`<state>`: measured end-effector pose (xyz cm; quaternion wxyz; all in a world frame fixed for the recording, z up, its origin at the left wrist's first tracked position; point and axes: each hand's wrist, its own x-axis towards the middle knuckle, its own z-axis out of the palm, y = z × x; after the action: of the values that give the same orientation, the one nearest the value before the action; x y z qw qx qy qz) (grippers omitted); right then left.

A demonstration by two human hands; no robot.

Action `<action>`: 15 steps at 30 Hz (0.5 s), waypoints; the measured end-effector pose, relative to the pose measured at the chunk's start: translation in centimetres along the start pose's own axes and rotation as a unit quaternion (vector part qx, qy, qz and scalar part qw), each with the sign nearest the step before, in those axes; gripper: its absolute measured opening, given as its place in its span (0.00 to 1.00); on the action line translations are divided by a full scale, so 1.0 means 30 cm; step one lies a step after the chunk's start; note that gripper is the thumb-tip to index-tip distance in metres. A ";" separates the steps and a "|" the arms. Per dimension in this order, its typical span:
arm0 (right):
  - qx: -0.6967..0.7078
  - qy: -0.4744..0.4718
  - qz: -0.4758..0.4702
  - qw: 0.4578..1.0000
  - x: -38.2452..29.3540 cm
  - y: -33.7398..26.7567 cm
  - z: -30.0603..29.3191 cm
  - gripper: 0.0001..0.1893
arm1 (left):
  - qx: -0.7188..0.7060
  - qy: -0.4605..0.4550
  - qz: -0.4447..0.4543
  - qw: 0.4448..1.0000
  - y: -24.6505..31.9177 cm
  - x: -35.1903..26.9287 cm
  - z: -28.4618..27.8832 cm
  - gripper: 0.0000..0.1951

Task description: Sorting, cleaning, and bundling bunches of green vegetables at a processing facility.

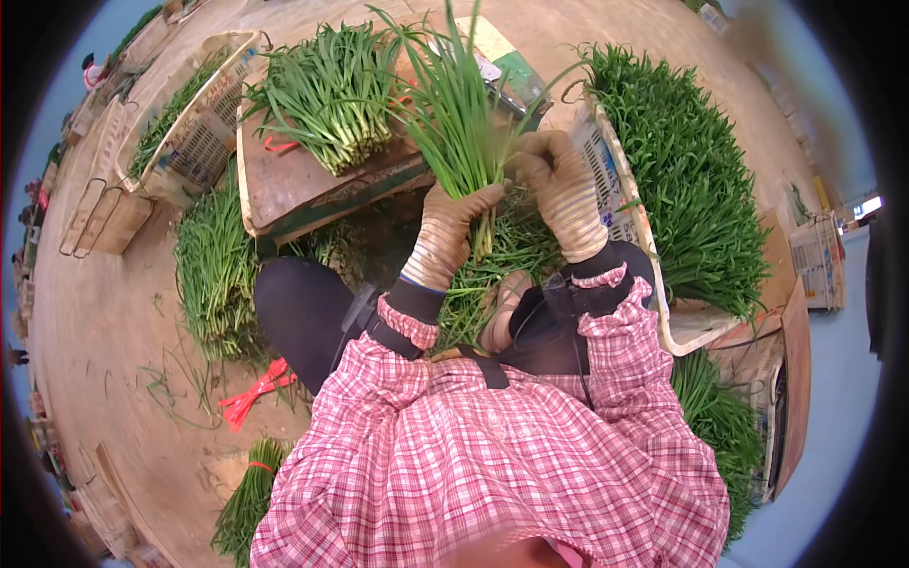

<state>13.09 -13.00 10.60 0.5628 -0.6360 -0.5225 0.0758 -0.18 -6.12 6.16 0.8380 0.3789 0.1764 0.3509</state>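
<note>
My left hand (454,220), in a dirty tan work glove, is closed around the lower stems of a bunch of long green leafy stalks (454,135) that look like garlic chives. The stem ends stick out below the fist, and the leaves fan out away from me. Close to the right side of this bunch is my right hand (557,181), gloved too, with bent fingers at the leaves; whether it pinches a leaf is unclear. A larger pile of the stalks (330,99) lies on a brown-topped box (319,188), near a red tie (281,145).
At right stands a plastic crate (657,298) packed with upright greens (675,170). Loose leaves (461,305) cover the ground between my legs. Left are more stalks (213,277), red ties (257,394), a tied bundle (248,490) and another crate (192,135).
</note>
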 end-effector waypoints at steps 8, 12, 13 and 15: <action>0.231 -0.016 0.168 0.958 0.009 -0.002 -0.016 0.04 | -0.120 -0.031 -0.075 0.989 -0.030 0.000 -0.044 0.18; 0.308 0.012 0.139 0.941 -0.009 0.029 -0.033 0.04 | -0.164 0.007 -0.062 0.985 -0.029 0.006 -0.025 0.15; 0.338 0.024 0.134 0.931 -0.011 0.031 -0.039 0.04 | -0.163 0.005 -0.063 0.985 -0.033 0.005 -0.031 0.15; 0.402 0.046 0.148 0.902 0.000 0.077 -0.079 0.03 | -0.139 0.017 -0.071 0.988 -0.052 0.013 -0.049 0.16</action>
<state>16.06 -14.11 9.60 0.7763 -0.4283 -0.3215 0.3325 -0.03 -5.82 3.99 0.9024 0.2389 0.1662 0.3178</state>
